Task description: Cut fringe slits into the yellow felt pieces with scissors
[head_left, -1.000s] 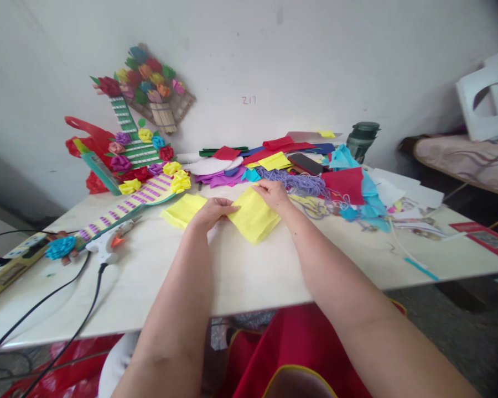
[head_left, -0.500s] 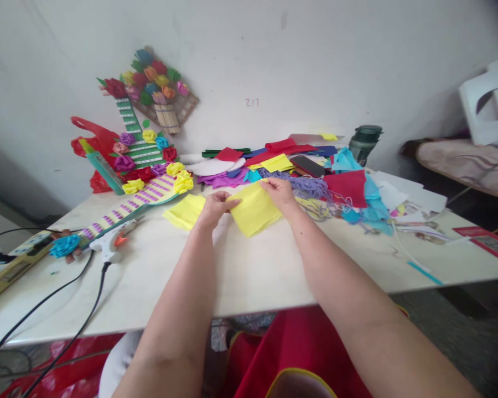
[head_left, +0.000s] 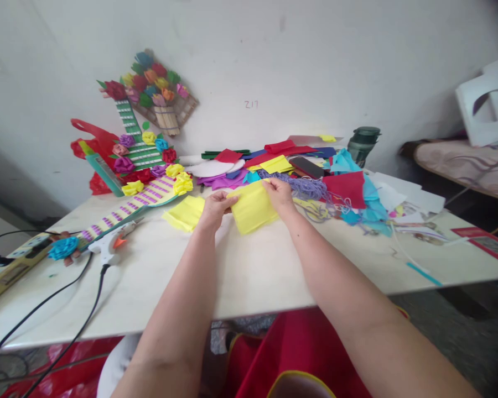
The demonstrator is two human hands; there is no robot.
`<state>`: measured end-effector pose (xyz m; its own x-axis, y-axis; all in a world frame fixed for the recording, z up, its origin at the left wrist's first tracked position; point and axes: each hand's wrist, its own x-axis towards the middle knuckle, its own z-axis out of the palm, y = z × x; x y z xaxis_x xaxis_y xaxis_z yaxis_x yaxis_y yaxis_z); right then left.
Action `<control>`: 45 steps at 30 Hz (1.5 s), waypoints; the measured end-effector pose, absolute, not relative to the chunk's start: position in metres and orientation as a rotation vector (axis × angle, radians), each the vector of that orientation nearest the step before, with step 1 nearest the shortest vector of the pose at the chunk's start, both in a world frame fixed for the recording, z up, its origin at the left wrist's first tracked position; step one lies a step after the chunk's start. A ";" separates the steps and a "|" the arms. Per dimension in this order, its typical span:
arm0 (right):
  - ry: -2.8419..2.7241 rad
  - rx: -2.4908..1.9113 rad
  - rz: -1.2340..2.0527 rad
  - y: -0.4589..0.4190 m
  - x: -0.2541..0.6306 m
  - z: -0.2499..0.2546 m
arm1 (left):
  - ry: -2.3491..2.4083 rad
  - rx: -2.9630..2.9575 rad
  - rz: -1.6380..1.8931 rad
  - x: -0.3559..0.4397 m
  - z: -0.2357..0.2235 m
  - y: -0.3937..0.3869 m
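A yellow sheet (head_left: 255, 209), thin like crepe paper, hangs between my two hands over the table (head_left: 265, 276). My left hand (head_left: 216, 209) pinches its left upper corner between thumb and fingers. At the right upper corner my right hand (head_left: 279, 193) grips the same sheet, fingertips partly behind it. More yellow sheets (head_left: 186, 213) lie flat to the left, partly hidden by my left hand. Behind the held sheet runs a heap of coloured paper pieces, with purple string (head_left: 309, 187) and a dark phone-like object (head_left: 307, 167) on it.
At left, a white glue gun (head_left: 108, 247) trails a black cord near a power strip (head_left: 19, 265). A flower-decorated guitar-like craft (head_left: 128, 207), a teal glue bottle (head_left: 103, 171) and a red plastic bag (head_left: 95, 138) stand behind. A dark green bottle (head_left: 363, 145) stands back right.
The yellow sheet's lower edge has shifted slightly up, and its lower right side sits a little further left. Both hands keep their hold; little else differs.
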<state>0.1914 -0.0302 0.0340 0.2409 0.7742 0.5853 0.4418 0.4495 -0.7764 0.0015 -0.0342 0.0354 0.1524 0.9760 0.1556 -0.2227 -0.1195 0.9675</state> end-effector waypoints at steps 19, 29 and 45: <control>-1.375 -1.109 0.287 -0.030 0.188 0.031 | 0.874 1.225 1.303 0.006 0.033 -0.034; -1.469 -1.055 0.480 -0.037 0.185 0.038 | 0.936 1.317 1.245 -0.004 0.039 -0.035; -1.593 -1.048 0.792 -0.051 0.178 0.042 | 1.103 1.683 0.969 0.012 0.038 -0.044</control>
